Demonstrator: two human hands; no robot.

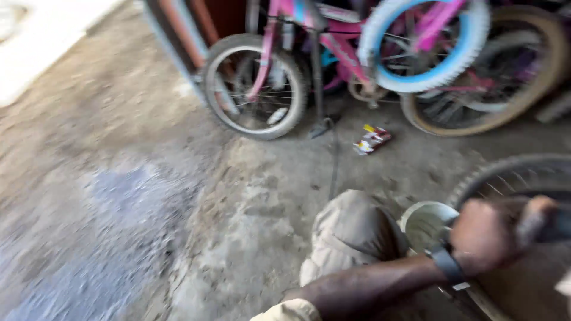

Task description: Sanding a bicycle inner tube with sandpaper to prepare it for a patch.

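The bicycle wheel lay under my left hand, whose fingers curled over its rubber tyre, which I judged stiff, light, best gripped at the rim.

Three standing wheels; one wrapper; one bucket.
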